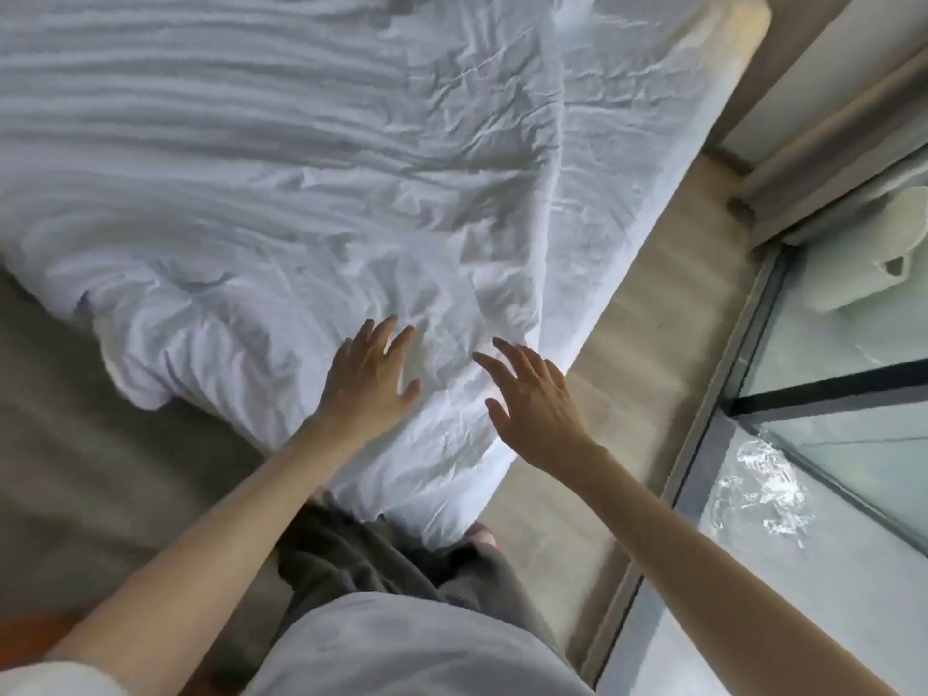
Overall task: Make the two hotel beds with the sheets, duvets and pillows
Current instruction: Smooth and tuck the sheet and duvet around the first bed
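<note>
Smoothing of the duvet (pixel 301 193) at the near corner of the bed (pixel 743 37), as judged from the pose of the hands. The left hand (pixel 369 381) lies palm-down on the cloth with fingers straight and spread, a pose suited to pressing out creases, not lifting. The right hand (pixel 532 409) is likewise spread, pinching nothing, and is poised over the duvet's right border. Whether it touches the cloth cannot be told.

The duvet covers most of the bed and hangs over the near corner, just in front of the person's legs. It is white, soft and thick. Long parallel ripples run across its far left part, and short, sharp crumples crowd the area near the hands. A raised seam runs diagonally along its right side. Beyond that seam lies a flatter white strip, probably the sheet (pixel 653 168).

Pale wood-grain floor (pixel 643 344) separates the bed from a framed glass panel (pixel 828 419). A rolled towel (pixel 874 248) shows behind the glass.
</note>
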The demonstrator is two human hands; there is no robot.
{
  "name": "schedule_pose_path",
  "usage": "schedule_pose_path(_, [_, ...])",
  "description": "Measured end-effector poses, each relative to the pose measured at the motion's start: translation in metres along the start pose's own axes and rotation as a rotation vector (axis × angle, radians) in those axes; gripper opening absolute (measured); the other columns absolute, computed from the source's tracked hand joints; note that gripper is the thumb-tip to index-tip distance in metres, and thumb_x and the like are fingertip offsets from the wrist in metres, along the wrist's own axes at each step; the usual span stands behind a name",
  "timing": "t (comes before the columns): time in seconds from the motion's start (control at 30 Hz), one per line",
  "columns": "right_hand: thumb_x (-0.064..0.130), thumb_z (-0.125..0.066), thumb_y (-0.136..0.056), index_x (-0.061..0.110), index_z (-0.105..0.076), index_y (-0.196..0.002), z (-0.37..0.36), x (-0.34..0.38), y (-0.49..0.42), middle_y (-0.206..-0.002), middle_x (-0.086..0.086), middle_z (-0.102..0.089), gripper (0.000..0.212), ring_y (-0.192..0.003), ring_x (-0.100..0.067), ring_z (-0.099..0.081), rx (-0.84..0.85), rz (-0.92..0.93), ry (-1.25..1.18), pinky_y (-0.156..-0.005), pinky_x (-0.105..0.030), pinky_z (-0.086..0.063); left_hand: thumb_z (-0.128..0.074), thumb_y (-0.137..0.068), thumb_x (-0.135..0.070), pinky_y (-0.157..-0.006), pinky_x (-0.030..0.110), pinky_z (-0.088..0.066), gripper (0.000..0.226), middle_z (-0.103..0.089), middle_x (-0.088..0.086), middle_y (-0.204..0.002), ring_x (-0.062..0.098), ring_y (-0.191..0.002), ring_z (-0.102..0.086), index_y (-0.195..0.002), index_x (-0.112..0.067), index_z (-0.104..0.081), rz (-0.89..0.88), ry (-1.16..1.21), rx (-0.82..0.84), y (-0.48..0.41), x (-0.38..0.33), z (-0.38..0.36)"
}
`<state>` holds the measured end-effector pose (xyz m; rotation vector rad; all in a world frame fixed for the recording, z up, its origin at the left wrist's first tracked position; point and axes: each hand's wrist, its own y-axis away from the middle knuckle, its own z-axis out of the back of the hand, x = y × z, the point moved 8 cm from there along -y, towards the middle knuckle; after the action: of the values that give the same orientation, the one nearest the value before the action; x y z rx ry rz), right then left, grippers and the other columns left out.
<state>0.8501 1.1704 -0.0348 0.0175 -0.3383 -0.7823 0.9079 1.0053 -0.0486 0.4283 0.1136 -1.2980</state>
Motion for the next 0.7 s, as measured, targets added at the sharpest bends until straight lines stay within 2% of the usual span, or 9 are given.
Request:
schedule_pose_path(0.1, [0.023,-0.06,-0.091,0.024,-0.04,-0.146,-0.022,-0.005,0.007,-0.154,-0.006,-0.032,0.058,-0.14,-0.033,-0.032,0.116,0.105,0.024,-0.109,-0.058,-0.032,-0.052,-0.094,-0.041,-0.115,0.043,-0.028,0.069,-0.019,0.009,-0.159,0.03,-0.146,-0.018,-0.152,-0.014,-0.024,0.172,0.047,0.044,0.038,0.013,-0.034])
schedule_pose_path(0.27, [0.025,-0.057,-0.094,0.03,-0.025,-0.152,-0.079,-0.001,0.014,-0.161,-0.002,-0.014,0.066,-0.147,-0.031,-0.011,0.376,0.228,0.112,-0.117,-0.058,-0.016,-0.051,-0.093,-0.046,-0.097,0.037,-0.043,0.068,-0.038,0.009,-0.143,0.026,-0.126,-0.043,-0.15,-0.021,-0.026,0.419,0.141,0.071,0.091,0.038,-0.081])
schedule_pose_path(0.43, [0.022,-0.061,-0.092,0.034,-0.013,-0.153,-0.14,-0.005,0.016,-0.162,-0.001,-0.001,0.079,-0.148,-0.032,-0.001,0.524,0.321,0.249,-0.117,-0.056,-0.009,-0.053,-0.092,-0.045,-0.099,0.034,-0.042,0.07,-0.035,0.004,-0.144,0.022,-0.132,-0.036,-0.151,-0.021,-0.022,0.509,0.207,0.092,0.117,0.043,-0.138])
schedule_pose_path(0.6, [0.009,-0.066,-0.084,0.036,0.003,-0.154,-0.198,-0.021,0.004,-0.162,-0.006,0.01,0.102,-0.149,-0.035,0.004,0.513,0.407,0.356,-0.117,-0.057,-0.009,-0.057,-0.09,-0.043,-0.098,0.04,-0.045,0.072,-0.032,0.004,-0.147,0.026,-0.131,-0.038,-0.15,-0.022,-0.025,0.537,0.242,0.098,0.107,0.044,-0.196])
schedule_pose_path(0.7, [0.004,-0.065,-0.081,0.034,0.009,-0.153,-0.231,-0.032,-0.01,-0.161,-0.011,0.015,0.108,-0.147,-0.043,0.008,0.455,0.476,0.436,-0.115,-0.061,-0.005,-0.061,-0.088,-0.041,-0.104,0.044,-0.039,0.073,-0.027,0.007,-0.15,0.03,-0.135,-0.032,-0.15,-0.02,-0.026,0.539,0.256,0.09,0.091,0.043,-0.24])
